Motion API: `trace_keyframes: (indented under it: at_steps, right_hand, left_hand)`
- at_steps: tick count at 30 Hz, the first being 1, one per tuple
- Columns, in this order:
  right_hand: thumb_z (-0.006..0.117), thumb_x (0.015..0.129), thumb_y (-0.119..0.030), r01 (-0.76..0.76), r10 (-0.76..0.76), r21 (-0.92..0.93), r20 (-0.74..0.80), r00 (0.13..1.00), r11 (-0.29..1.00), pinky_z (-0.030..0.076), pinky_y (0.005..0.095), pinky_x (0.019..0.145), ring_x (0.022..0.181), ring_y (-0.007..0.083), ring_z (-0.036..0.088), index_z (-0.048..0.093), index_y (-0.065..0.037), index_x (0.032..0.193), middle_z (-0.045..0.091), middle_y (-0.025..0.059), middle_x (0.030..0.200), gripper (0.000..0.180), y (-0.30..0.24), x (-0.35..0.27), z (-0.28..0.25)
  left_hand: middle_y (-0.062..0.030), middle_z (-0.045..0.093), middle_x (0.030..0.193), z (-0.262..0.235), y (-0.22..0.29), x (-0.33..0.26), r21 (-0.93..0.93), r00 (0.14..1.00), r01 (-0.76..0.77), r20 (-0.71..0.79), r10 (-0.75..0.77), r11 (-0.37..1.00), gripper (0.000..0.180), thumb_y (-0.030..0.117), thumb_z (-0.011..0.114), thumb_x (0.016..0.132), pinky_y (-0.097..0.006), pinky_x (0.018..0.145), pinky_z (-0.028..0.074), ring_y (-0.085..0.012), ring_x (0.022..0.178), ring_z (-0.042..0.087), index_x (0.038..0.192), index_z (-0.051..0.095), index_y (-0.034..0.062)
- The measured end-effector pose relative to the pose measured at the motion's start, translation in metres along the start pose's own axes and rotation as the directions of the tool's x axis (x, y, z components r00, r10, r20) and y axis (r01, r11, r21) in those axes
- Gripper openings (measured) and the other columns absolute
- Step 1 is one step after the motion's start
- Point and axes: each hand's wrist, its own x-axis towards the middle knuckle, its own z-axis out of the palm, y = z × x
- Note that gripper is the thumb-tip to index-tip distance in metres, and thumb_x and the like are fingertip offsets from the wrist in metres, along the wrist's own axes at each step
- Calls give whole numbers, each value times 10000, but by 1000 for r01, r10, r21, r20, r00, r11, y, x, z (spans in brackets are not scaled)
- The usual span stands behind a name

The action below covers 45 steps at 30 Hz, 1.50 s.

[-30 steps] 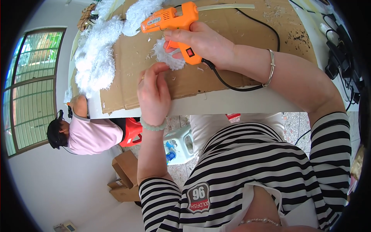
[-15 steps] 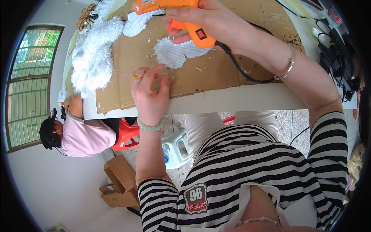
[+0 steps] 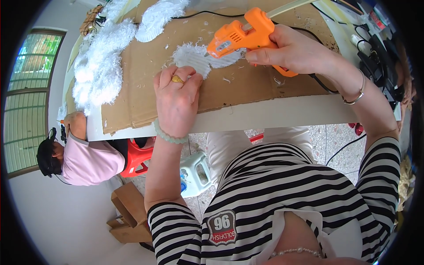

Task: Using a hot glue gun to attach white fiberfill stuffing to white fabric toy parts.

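Note:
My right hand [image 3: 289,51] is wrapped round the handle of an orange hot glue gun [image 3: 240,39]. A pale glue stick [image 3: 293,6] juts from its back end. The gun's nozzle points left and down, over a white fluffy fabric piece [image 3: 191,58] with a ribbed bare side facing up. I cannot tell whether the nozzle touches it. My left hand [image 3: 178,101] is closed, its curled fingers pinching the fabric piece's near left edge; the fingertips are partly hidden. The fabric lies on a sheet of brown cardboard [image 3: 256,88].
A heap of white fluffy fabric [image 3: 99,66] lies at left, with another ribbed white piece [image 3: 161,20] beyond. Black cables and adapters [image 3: 382,66] crowd the right side. A co-worker in a pink top [image 3: 92,161] sits at the left near a red stool [image 3: 137,159].
The glue gun has come down and right, its nozzle now at the fabric piece. My left hand has moved right and slightly forward, and its fingers have closed at the fabric's edge.

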Motion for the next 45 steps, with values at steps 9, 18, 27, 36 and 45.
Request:
trace_keyframes:
  at_steps: [9,18,27,36,45]
  right_hand:
    - [625,873,-264,-8,10,-43,28,1000,999,396,214,626,692,54,463,562,-15,1069,567,-21,799,323,4,5,4]
    - [615,850,-380,-19,21,-91,21,1000,996,393,273,573,613,112,459,615,15,909,526,18,676,399,4,8,7]
    - [625,869,-307,-52,61,-159,53,997,986,319,229,473,524,62,359,569,-10,962,431,-42,605,317,0,10,7]
    - [611,873,-321,-37,56,-217,82,995,975,350,242,463,500,76,389,562,2,943,434,-23,588,335,-2,13,9]
    - [601,873,-337,-11,42,-244,123,992,970,384,241,467,493,88,436,557,8,1016,443,-11,582,377,-6,17,12]
  left_hand:
    - [-1,633,915,1,-3,1,-23,1000,-20,4,20,1000,149,28,660,679,-376,830,388,-228,900,544,818,637,76]
    - [4,655,891,1,-7,2,-54,998,2,60,2,999,136,35,651,705,-365,834,378,-233,894,559,829,625,85]
    - [-12,663,880,2,-9,3,-103,997,33,79,-25,994,143,14,638,708,-367,833,380,-252,893,565,832,615,82]
    - [-76,645,791,1,-16,5,-298,987,151,101,-127,943,231,-89,508,764,-407,846,396,-299,790,597,927,568,64]
    - [-98,662,802,5,-30,11,-510,946,324,201,-255,797,248,-107,455,795,-335,726,471,-274,766,603,967,555,40]
